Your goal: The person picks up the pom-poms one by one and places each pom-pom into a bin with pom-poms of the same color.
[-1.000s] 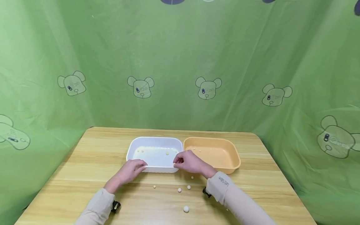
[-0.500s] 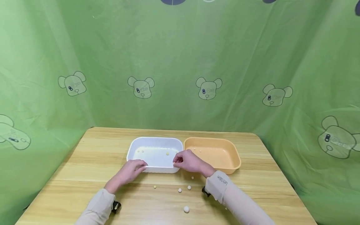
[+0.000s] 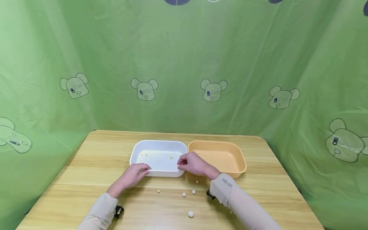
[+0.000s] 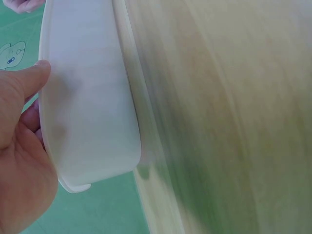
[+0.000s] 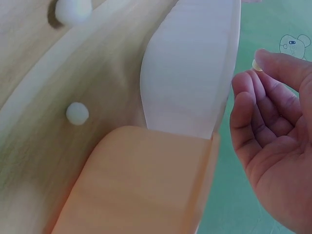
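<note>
Green bear-print fabric curtain (image 3: pixel 178 48) behind pale wood-grain table (image 3: pixel 95 159): job looks partway

White rectangular plastic tray (image 3: pixel 164 174) mid-frame in head view; orange rectangular plastic tray (image 3: pixel 227 159) just right of it. Left hand (image 3: pixel 132 175) grips white tray's front rim, thumb outside. Right hand (image 3: pixel 194 163) pinches tiny pale-yellow round ball (image 5: pixel 257 65) at white tray's front right corner, not released; rim contact unclear. Done, judging by layout: three small yellowish balls (image 3: pixel 171 157) visible in white tray, two small pale balls (image 3: pixel 205 154) in orange tray; right hand may hide more. Left, probably: one small yellow ball (image 3: pixel 158 191) plus four white balls of mixed size (image 3: pixel 190 214), loose on table, lower centre. Pale speck (image 3: pixel 231 212) by right sleeve (image 3: pixel 244 201), lower right, can't tell what.
</note>
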`<state>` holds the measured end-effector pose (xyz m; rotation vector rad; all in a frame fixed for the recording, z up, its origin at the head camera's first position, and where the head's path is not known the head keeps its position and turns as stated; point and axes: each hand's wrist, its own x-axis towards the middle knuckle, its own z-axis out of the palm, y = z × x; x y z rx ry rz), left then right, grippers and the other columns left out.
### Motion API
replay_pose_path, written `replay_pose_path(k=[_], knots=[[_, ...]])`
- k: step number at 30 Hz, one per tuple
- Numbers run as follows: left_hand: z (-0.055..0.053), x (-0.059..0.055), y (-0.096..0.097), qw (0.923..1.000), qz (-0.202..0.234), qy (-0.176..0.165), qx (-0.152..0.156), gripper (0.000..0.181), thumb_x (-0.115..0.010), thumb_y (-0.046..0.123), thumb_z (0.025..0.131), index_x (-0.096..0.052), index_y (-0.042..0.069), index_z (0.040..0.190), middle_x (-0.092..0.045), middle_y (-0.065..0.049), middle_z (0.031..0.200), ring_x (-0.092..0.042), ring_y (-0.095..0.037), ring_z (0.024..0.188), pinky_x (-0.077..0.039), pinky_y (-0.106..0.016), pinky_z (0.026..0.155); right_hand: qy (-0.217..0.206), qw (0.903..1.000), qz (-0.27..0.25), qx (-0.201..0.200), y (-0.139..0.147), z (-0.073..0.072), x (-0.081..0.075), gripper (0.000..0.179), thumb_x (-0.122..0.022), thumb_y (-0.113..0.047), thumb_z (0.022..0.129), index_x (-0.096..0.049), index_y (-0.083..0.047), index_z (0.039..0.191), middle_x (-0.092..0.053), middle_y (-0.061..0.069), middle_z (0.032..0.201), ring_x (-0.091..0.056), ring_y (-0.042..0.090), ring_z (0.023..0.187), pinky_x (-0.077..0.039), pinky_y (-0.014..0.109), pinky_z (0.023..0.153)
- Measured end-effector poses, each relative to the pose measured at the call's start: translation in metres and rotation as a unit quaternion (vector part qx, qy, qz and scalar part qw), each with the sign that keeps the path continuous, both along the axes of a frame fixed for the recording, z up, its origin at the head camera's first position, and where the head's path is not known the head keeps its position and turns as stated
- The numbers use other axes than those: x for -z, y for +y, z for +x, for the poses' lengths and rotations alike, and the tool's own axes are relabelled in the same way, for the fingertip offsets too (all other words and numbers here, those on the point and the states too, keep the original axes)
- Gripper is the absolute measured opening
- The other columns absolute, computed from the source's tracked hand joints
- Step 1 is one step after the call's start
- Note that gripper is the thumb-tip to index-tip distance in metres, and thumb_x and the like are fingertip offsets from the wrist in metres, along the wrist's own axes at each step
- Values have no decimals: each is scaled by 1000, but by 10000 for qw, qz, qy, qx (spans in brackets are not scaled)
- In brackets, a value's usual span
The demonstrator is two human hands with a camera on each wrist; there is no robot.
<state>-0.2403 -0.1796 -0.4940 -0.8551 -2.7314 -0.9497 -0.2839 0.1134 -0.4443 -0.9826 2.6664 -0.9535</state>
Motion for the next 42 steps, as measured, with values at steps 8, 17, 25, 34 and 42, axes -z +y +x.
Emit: replay_pose_path(k=[8, 17, 25, 34, 42], knots=[[0, 1, 0, 10000, 22, -16, 9, 8, -61, 12, 92, -68, 11, 96, -69, 3, 92, -63, -14, 87, -52, -37, 82, -138, 9999, 11, 87, 0, -3, 0, 5, -68, -17, 86, -69, -13, 84, -61, -10, 74, -57, 7, 71, -51, 23, 66], [-2, 2, -1, 10000, 28, -48, 28, 10, -59, 14, 93, -68, 12, 97, -69, 3, 92, -63, -14, 87, -53, -37, 81, -271, 9995, -10, 183, -4, -7, -5, 6, -68, -16, 86, -69, -11, 84, -61, -7, 74, -57, 8, 70, -51, 23, 64], [-1, 1, -1, 10000, 19, 13, 46, 9, -60, 12, 93, -68, 11, 97, -69, 2, 92, -63, -13, 86, -53, -36, 81, -198, 9997, 78, 142, -7, -13, -6, 5, -69, -15, 85, -69, -11, 83, -62, -8, 73, -57, 8, 68, -51, 23, 65], [1, 0, 0, 10000, -9, -7, 3, 10, -60, 12, 93, -68, 10, 98, -69, 1, 93, -63, -15, 87, -52, -37, 81, -141, 9997, 178, 120, -10, -19, -4, 5, -70, -14, 85, -69, -9, 83, -63, -7, 74, -57, 8, 70, -51, 22, 65], [1, -2, -1, 10000, -4, 10, 33, 11, -59, 12, 93, -68, 10, 99, -69, 1, 94, -63, -15, 88, -52, -37, 82, -204, 9995, 191, 131, -14, -22, -3, 6, -71, -13, 84, -69, -7, 83, -64, -6, 75, -57, 8, 71, -51, 22, 65]])
